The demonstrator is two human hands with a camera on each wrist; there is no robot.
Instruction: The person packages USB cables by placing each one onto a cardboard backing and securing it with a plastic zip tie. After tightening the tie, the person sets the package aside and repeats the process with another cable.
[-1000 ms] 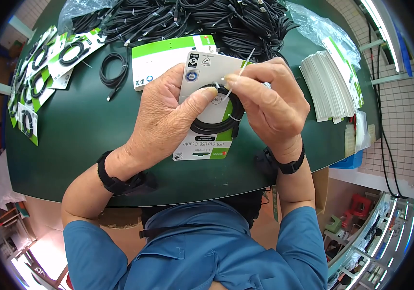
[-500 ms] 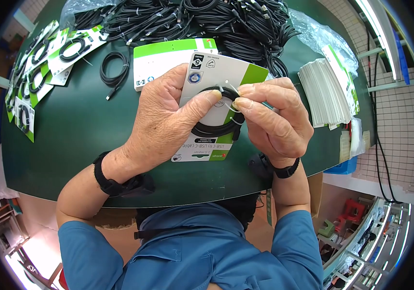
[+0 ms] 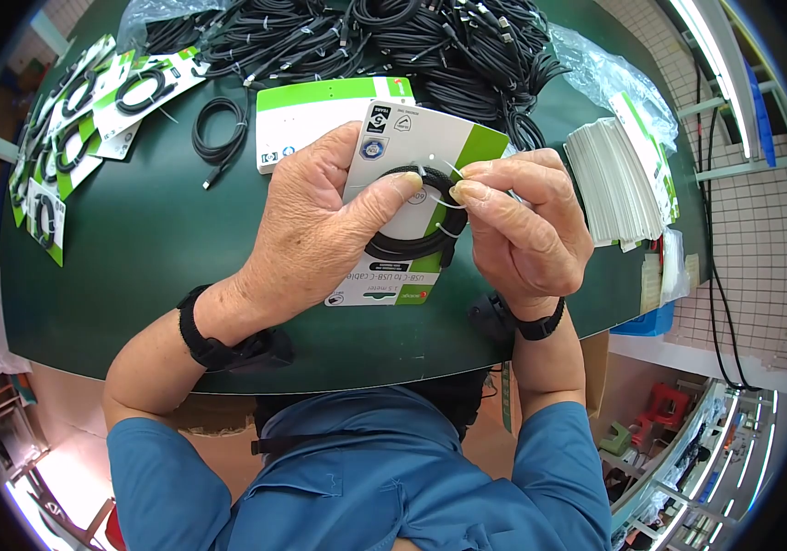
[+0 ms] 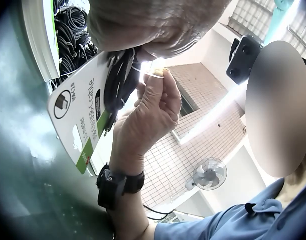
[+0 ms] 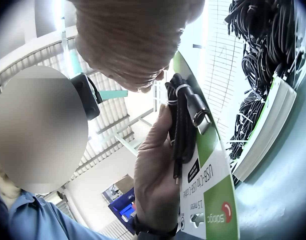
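Observation:
My left hand (image 3: 311, 225) grips a white and green USB-C cable card (image 3: 453, 138) above the table, its thumb pressing a coiled black cable (image 3: 402, 248) flat against the card. A thin white cable tie (image 3: 446, 203) comes out by the coil's right side. Thumb and forefinger of my right hand (image 3: 535, 225) pinch this tie, as the left wrist view also shows with the white strip (image 4: 152, 75) at the fingertips. In the right wrist view, a metal plug (image 5: 202, 120) hangs from the coil, near another small tie around the strands.
Behind the hands lies a stack of cards (image 3: 329, 101), with a big heap of black cables (image 3: 448, 55) beyond. One loose coil (image 3: 199, 129) sits to the left, near cards carrying cables (image 3: 150, 87). More cards (image 3: 609, 179) are stacked at right, by clear plastic (image 3: 604, 73).
The tie's long end stuck up past the right fingers a second ago; now it is bent over, pinched at the coil's right side. The right hand shifted slightly right and down; the left kept its grip.

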